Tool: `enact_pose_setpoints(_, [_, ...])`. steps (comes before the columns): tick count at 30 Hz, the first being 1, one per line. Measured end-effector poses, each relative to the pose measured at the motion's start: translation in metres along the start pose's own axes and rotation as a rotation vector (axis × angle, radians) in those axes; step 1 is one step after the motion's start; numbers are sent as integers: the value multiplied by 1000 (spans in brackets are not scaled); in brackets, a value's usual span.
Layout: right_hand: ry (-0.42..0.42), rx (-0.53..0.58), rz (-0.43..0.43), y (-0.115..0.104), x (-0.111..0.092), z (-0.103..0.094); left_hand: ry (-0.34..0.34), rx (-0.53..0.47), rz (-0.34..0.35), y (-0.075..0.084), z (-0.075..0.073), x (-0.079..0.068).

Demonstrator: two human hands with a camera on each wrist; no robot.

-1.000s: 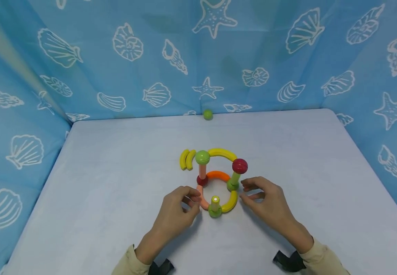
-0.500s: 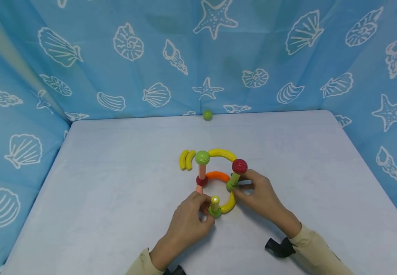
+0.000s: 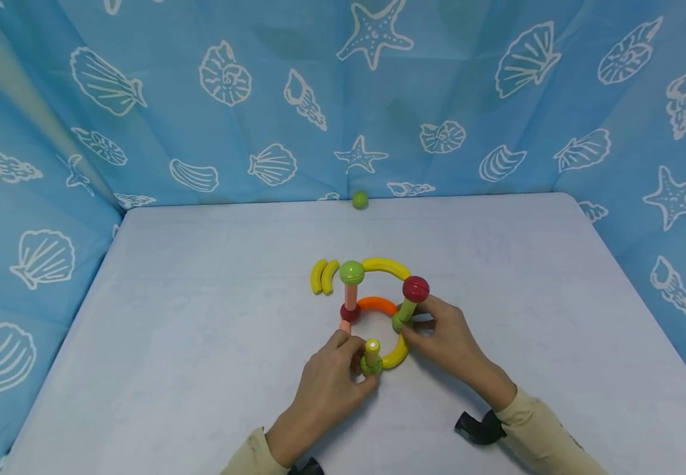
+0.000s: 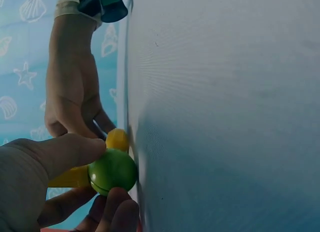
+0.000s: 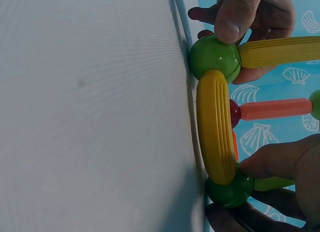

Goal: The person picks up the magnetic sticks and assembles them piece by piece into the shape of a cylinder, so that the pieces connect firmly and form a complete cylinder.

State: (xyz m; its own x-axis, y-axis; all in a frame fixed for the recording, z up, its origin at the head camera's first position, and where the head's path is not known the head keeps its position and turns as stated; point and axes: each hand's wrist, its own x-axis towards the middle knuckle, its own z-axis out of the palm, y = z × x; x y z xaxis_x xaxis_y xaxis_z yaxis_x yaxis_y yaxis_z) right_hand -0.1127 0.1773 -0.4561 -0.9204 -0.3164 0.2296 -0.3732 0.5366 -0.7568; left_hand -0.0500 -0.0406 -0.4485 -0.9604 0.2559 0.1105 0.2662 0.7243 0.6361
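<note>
My left hand (image 3: 330, 381) pinches the front green ball (image 4: 113, 172), from which a short yellow rod (image 3: 373, 349) stands up. With its thumb and fingers, my right hand (image 3: 454, 342) holds the right green ball (image 5: 231, 193) at the foot of a light green rod (image 3: 407, 309). A dark red ball (image 3: 416, 289) tops that rod. A curved yellow piece (image 5: 216, 127) joins the two held balls. The ring continues through an orange curve (image 3: 377, 303), a red ball (image 3: 350, 313) and a salmon curve (image 3: 345, 326), partly hidden by my left hand.
A salmon rod (image 3: 351, 297) rises from the red ball, capped by a green ball (image 3: 351, 272). Behind lies a loose curved yellow piece (image 3: 386, 265). Two small yellow curves (image 3: 318, 276) rest to the left. Another green ball (image 3: 360, 200) sits at the white table's (image 3: 212, 251) far edge.
Both hands have moved in from beside the ring. The left has come to the front green ball, and the right has taken hold of the right green ball.
</note>
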Motion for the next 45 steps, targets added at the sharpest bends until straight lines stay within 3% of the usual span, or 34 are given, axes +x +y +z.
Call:
enact_pose_setpoints(15, [14,-21,47,1,-16,-7,1,-2,43,-9,-6,4])
enact_pose_setpoints(26, [12,8,121,-4,-31,-8,3,-66,0,-16,-12,11])
enact_pose_setpoints(45, [13,70,120,-16,-49,-3,35,-67,0,-28,-16,22])
